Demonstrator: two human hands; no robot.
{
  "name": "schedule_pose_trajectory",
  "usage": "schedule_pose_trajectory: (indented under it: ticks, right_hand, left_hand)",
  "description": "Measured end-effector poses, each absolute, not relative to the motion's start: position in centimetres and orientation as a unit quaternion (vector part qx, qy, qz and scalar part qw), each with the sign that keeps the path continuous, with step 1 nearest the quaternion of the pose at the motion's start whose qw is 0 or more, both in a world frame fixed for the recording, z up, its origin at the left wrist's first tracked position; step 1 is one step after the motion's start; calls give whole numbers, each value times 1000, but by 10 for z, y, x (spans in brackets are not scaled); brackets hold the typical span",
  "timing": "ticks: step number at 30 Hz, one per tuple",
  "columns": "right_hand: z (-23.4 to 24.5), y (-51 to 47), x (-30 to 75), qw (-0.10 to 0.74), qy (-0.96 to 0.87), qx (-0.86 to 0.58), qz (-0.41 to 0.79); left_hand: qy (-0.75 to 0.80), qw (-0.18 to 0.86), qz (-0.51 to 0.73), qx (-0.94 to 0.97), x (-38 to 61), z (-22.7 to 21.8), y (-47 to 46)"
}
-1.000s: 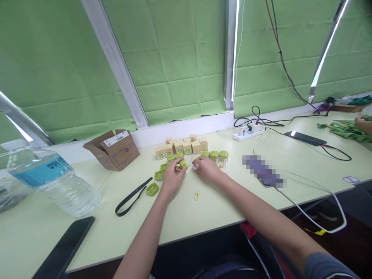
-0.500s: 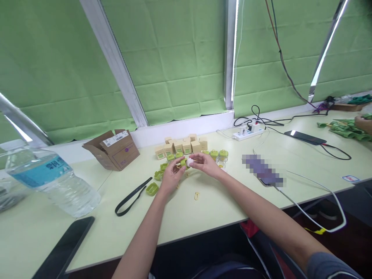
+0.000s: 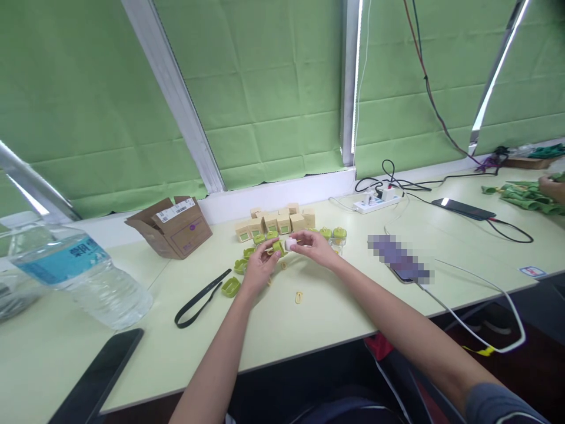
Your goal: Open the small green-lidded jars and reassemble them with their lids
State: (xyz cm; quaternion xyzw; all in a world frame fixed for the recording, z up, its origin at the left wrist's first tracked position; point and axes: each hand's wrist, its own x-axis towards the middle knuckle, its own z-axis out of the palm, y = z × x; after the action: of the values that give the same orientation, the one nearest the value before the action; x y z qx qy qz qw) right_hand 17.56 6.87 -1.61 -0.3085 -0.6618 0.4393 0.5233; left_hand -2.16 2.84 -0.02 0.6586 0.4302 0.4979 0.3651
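My left hand (image 3: 262, 263) pinches a small green case cover (image 3: 278, 248) above the table. Close to its right side, my right hand (image 3: 314, 247) grips a small white rounded case (image 3: 290, 244) between thumb and fingers. A narrow gap seems to lie between the two pieces. Below my left hand are green open shells (image 3: 231, 287), and a yellow ring-like clip (image 3: 299, 298) lies nearer the front edge. Behind my hands stand several small cardboard boxes (image 3: 283, 222) with green windows. Green-lidded clear cases (image 3: 339, 233) sit beyond my right hand.
At the left are an open carton (image 3: 176, 229), a large water bottle (image 3: 83, 274), a black strap (image 3: 194, 303) and a dark phone (image 3: 99, 374). To the right lie a power strip (image 3: 375, 204), cables and another phone (image 3: 463, 208). Another person's hand (image 3: 554, 187) touches green fabric.
The white case has turned slightly and shifted away from the green cover, which also tilts a little differently. Both hands stay in nearly the same place.
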Motion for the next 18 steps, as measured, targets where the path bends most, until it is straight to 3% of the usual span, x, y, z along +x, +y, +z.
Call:
schedule_pose_trajectory:
  ticks: [18]
  right_hand:
    - [-19, 63, 170, 499, -692, -305, 423]
  left_hand:
    - [432, 393, 477, 657, -22, -4, 29]
